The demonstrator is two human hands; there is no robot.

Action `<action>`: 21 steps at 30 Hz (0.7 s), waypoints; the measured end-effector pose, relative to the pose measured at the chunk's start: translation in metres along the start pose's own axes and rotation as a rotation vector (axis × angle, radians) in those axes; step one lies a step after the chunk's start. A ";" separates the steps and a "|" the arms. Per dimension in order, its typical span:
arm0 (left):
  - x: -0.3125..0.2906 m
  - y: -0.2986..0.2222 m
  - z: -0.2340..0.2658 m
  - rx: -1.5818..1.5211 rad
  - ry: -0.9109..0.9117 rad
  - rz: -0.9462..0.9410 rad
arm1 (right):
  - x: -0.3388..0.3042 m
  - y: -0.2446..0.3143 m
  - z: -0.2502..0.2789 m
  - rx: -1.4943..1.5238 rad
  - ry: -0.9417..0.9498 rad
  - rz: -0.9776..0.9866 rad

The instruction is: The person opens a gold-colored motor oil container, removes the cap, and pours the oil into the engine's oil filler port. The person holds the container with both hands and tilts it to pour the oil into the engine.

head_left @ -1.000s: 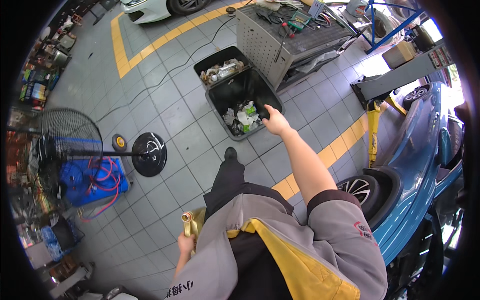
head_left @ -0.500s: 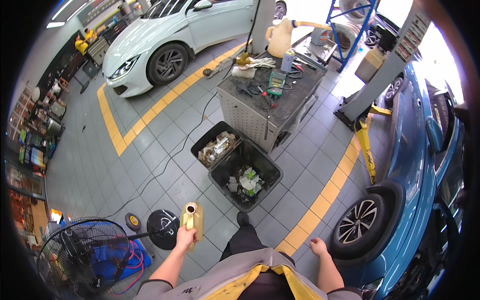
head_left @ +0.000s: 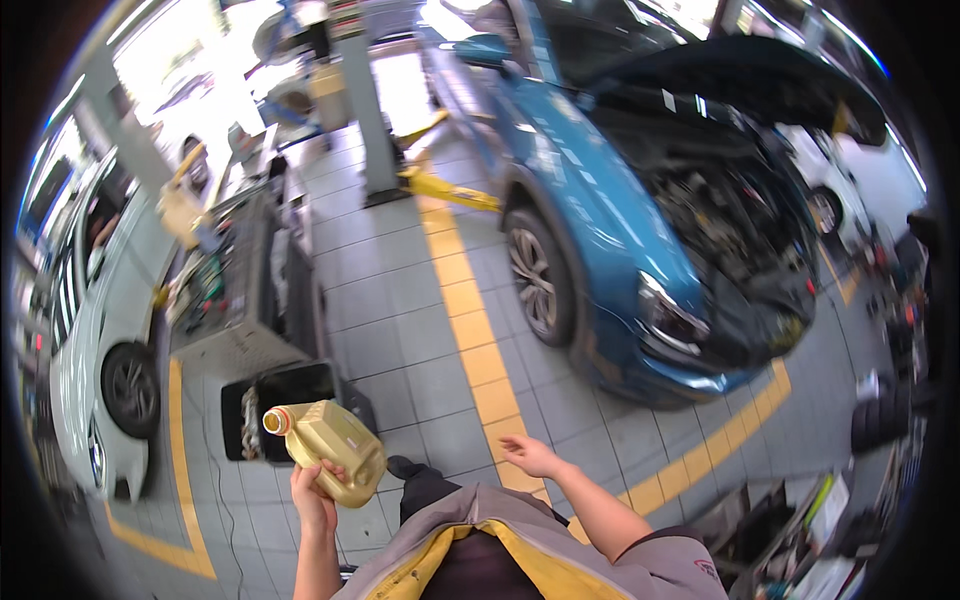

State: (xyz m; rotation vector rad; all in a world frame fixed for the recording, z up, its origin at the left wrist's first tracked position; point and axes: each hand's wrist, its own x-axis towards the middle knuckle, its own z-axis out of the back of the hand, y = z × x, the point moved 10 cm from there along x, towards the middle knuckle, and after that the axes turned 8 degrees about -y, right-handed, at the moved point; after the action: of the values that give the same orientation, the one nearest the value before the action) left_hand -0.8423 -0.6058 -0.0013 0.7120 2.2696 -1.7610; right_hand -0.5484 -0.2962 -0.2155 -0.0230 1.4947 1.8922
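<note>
My left hand (head_left: 316, 492) is closed around the handle of a gold plastic oil jug (head_left: 338, 448). The jug is tilted, its open neck pointing up and to the left, with no cap on it. What is inside it cannot be seen. My right hand (head_left: 530, 456) hangs in front of me with its fingers loosely apart, holding nothing. Ahead on the right stands a blue car (head_left: 590, 235), its hood (head_left: 760, 75) raised over the engine bay (head_left: 715, 205). Both hands are apart from the car.
Dark waste bins (head_left: 355, 395) stand just beyond the jug, beside a grey tool cart (head_left: 235, 340). A white car (head_left: 120, 290) is at the left. A lift post (head_left: 372, 120) with yellow arms (head_left: 450, 188) rises ahead. Trays and parts (head_left: 765, 520) lie at the lower right.
My view has swung right, toward the blue car's front. My left hand has lifted the jug and tipped it sideways. My right hand has come forward, its fingers less curled.
</note>
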 end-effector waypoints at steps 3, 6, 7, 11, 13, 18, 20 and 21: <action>-0.067 0.024 -0.131 -0.059 0.246 0.070 | -0.073 0.057 0.043 -0.008 -0.058 0.294; -0.159 0.069 -0.262 0.040 0.588 0.203 | -0.147 0.098 0.119 0.048 -0.299 0.502; -0.191 0.084 -0.303 0.070 0.705 0.244 | -0.169 0.105 0.151 0.090 -0.391 0.574; -0.300 0.149 -0.443 0.115 0.999 0.433 | -0.245 0.062 0.275 0.156 -0.816 0.544; -0.350 0.187 -0.508 0.109 1.155 0.574 | -0.296 0.019 0.332 0.120 -1.043 0.485; -0.486 0.289 -0.644 0.131 1.587 0.939 | -0.417 -0.052 0.416 0.003 -1.601 0.503; -0.535 0.325 -0.691 0.121 1.692 1.053 | -0.434 -0.092 0.444 0.109 -1.645 0.250; -0.560 0.342 -0.712 0.125 1.733 1.113 | -0.433 -0.118 0.456 0.236 -1.602 0.082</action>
State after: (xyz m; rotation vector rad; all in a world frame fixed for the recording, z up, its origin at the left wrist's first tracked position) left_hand -0.0909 -0.0128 0.1411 3.3988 1.1816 -0.4824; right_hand 0.0197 -0.1192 0.0195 1.3202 0.5049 1.0590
